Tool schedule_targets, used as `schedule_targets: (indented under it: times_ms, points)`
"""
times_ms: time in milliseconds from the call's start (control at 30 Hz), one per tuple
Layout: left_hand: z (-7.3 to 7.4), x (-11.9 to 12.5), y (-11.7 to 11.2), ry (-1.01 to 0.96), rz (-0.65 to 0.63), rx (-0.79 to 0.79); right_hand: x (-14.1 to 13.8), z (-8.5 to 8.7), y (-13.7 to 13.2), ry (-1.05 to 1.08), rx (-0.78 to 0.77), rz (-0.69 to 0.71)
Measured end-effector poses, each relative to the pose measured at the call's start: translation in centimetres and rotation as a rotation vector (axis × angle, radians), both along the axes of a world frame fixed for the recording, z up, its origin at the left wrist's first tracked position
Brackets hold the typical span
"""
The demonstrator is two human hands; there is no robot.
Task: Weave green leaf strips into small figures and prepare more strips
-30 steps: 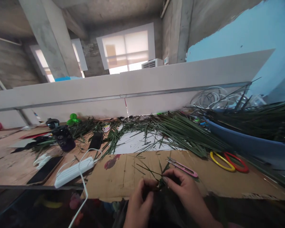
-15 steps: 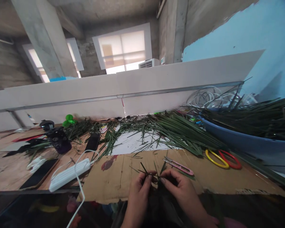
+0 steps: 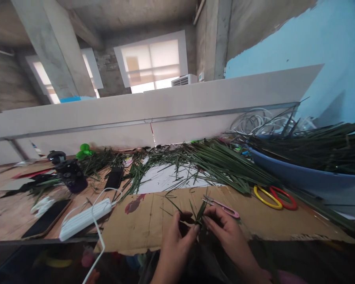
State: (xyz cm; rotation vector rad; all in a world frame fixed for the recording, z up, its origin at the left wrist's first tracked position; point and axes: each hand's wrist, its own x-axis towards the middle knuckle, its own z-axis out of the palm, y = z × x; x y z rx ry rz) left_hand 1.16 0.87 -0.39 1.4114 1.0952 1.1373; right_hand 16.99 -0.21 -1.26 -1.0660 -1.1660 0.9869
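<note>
The left hand (image 3: 179,236) and the right hand (image 3: 226,228) pinch a little bundle of thin, dark green leaf strips (image 3: 200,215).
Each grip is closed on the bundle, held between the hands over the near part of a flat, brown cardboard sheet (image 3: 148,223). Pink metal snips (image 3: 230,211) lie just past the right hand. Farther off, on the table (image 3: 6,209), there is a big pile of long green leaves (image 3: 225,163).
</note>
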Motion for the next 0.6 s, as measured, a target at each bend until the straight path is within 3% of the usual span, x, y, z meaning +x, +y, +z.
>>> schedule_targets:
  times_ms: [300,467,600]
  points:
    - [-0.5,0.1,0.6,-0.037,0.009,0.018,-0.3,0.3,-0.4,0.107,-0.021,0.107]
    - [-0.2,0.1,0.4,-0.080,-0.018,0.011,-0.4,-0.7,-0.3,0.021,-0.003,0.056]
    - [0.6,-0.2,0.1,-0.090,-0.015,0.045,-0.2,-0.4,-0.3,-0.030,-0.003,0.008]
